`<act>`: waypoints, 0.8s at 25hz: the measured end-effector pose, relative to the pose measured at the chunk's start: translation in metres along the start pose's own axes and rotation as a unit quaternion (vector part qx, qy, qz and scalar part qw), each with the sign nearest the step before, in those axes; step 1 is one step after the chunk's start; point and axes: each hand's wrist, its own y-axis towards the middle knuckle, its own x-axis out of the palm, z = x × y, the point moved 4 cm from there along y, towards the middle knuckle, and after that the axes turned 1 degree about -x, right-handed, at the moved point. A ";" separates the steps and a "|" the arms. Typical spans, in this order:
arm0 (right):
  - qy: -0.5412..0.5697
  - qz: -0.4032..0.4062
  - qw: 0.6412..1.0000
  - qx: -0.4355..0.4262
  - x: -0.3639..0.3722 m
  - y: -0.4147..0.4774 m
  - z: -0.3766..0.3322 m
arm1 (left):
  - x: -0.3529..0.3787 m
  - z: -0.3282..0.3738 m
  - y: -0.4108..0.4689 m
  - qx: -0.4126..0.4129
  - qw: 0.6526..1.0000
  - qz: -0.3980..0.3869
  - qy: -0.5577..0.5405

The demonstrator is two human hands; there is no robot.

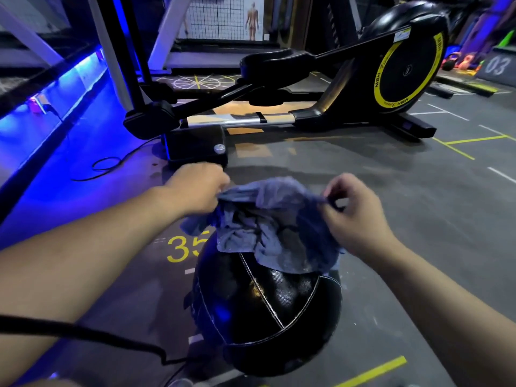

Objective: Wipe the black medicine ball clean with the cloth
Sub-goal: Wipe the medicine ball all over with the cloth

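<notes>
The black medicine ball [268, 311] with white stitched seams rests on the dark gym floor in front of me. A crumpled blue-grey cloth [268, 227] is stretched above it, its lower folds draped over the ball's far top. My left hand [198, 188] grips the cloth's left edge in a closed fist. My right hand [354, 216] pinches the cloth's right edge between thumb and fingers. Both hands hold the cloth spread between them over the ball. The ball's far side is hidden by the cloth.
A black and yellow elliptical trainer [321, 88] stands just beyond the ball. A black cable [106, 166] loops on the floor at left, another [83, 333] crosses my left forearm. Yellow floor markings include the number 35 [185, 247]. Kettlebells [458, 62] sit at the far right.
</notes>
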 end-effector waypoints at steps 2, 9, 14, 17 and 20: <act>0.000 -0.208 0.976 -0.066 0.016 -0.025 -0.009 | 0.017 0.002 -0.009 0.017 0.977 -0.201 0.065; -0.097 -0.144 0.981 0.086 0.020 -0.040 0.019 | 0.011 0.065 -0.003 0.115 0.982 -0.082 -0.126; -0.136 -0.194 0.957 0.169 0.046 -0.068 0.023 | 0.036 0.058 -0.009 0.080 0.973 -0.202 -0.084; -0.129 -0.145 0.967 0.166 0.050 -0.068 0.020 | 0.029 0.058 -0.005 0.112 0.976 -0.138 -0.127; -0.013 -0.097 0.978 0.183 0.056 -0.063 0.017 | 0.003 0.056 -0.005 0.090 0.937 -0.022 -0.337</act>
